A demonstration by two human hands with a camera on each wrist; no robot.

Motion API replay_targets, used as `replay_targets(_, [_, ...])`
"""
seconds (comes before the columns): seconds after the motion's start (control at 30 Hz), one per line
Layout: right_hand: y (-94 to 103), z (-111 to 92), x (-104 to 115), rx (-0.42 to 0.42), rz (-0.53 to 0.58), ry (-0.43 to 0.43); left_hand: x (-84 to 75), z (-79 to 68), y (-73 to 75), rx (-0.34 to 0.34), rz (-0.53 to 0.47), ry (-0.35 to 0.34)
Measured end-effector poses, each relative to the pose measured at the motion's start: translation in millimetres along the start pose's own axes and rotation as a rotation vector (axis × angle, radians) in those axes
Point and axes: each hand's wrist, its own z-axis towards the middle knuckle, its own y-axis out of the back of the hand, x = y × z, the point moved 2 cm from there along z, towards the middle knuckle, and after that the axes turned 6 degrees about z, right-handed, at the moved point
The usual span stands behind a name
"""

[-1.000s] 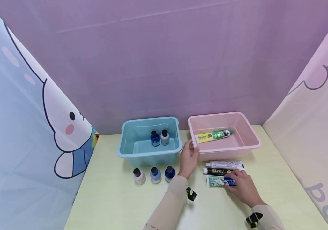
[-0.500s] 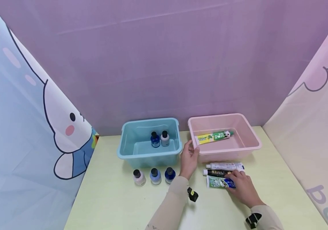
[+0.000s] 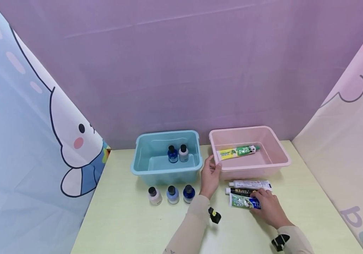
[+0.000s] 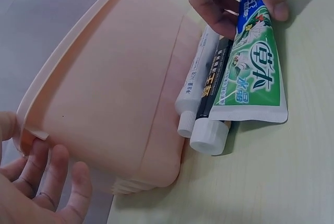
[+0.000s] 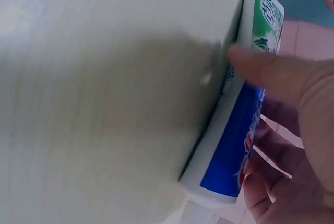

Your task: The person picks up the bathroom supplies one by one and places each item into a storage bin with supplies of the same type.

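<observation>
At the front left corner of the pink bin (image 3: 251, 172), my left hand (image 3: 210, 178) pinches the rim, thumb above and fingers under it in the left wrist view. A yellow and green toothpaste tube (image 3: 237, 152) lies inside that bin. My right hand (image 3: 268, 208) holds a green and blue toothpaste tube (image 4: 255, 72) between thumb and fingers, its flat end towards the left. Right behind it on the table are a black toothpaste tube (image 3: 240, 192) and a white toothpaste tube (image 3: 251, 184), both with white caps pointing left.
Left of the pink bin stands a teal bin (image 3: 165, 176) with a dark blue bottle (image 3: 173, 155) and a white bottle (image 3: 183, 154) inside. In front of it are a pale pink bottle (image 3: 155, 197), a light blue bottle (image 3: 172, 195) and a dark blue bottle (image 3: 189, 194). Curtains enclose the table.
My right thumb has shifted from over the green and blue tube to its near edge. The left hand stays at the pink bin's rim, and the head view has shifted slightly.
</observation>
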Motion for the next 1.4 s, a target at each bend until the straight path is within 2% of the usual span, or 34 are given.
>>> replay_targets(0.23, [3.7, 2.1, 1.8, 0.052, 0.002, -0.023, 3.4, 0.5, -0.1, -0.003, -0.022, -0.013])
replay_targets(0.57, [5.6, 3.3, 5.2, 0.111, 0.004, -0.026, 6.4, 0.5, 0.0, 0.009, -0.034, 0.005])
replay_targets(0.77, [5.8, 3.5, 4.4, 0.122, -0.009, -0.015, 5.4, 0.5, -0.6, -0.001, -0.04, -0.004])
replay_targets(1.03, [9.6, 3.5, 6.6, 0.17, 0.027, -0.042, 2.2, 1.2, -0.4, 0.003, -0.062, 0.014])
replay_targets(1.4, [11.7, 0.7, 8.6, 0.153, 0.001, -0.01, 1.6, 3.7, -0.8, 0.006, -0.123, 0.038])
